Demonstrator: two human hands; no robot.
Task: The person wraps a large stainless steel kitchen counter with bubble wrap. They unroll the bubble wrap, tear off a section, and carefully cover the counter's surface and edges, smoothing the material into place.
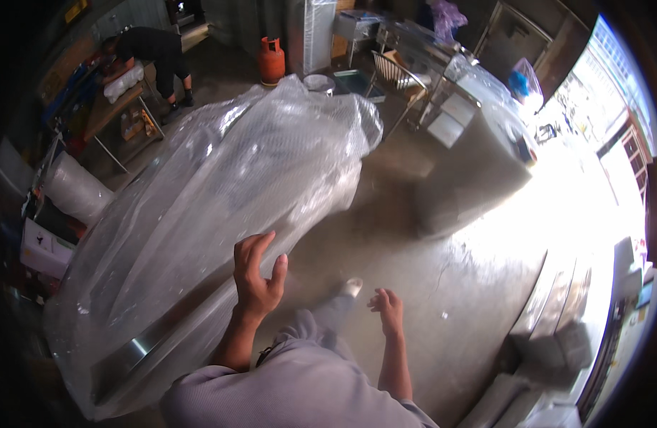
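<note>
A long, bulky object lies under a large sheet of clear bubble wrap [236, 171] that fills the left side. Through the wrap's near end a shiny metal surface [139, 349] shows, but what the object is I cannot tell. My left hand [257, 278] is raised at the wrap's right edge, fingers and thumb apart, holding nothing. Whether it touches the sheet is unclear. My right hand [388, 308] hangs over the floor with fingers loosely bent and nothing visible in it.
A big roll of bubble wrap [478, 171] stands to the right. Behind are a chair [400, 75], a metal table and a red gas cylinder [271, 63]. Another person [154, 53] bends over a bench at the far left. Long wrapped pieces [557, 314] lie at the right.
</note>
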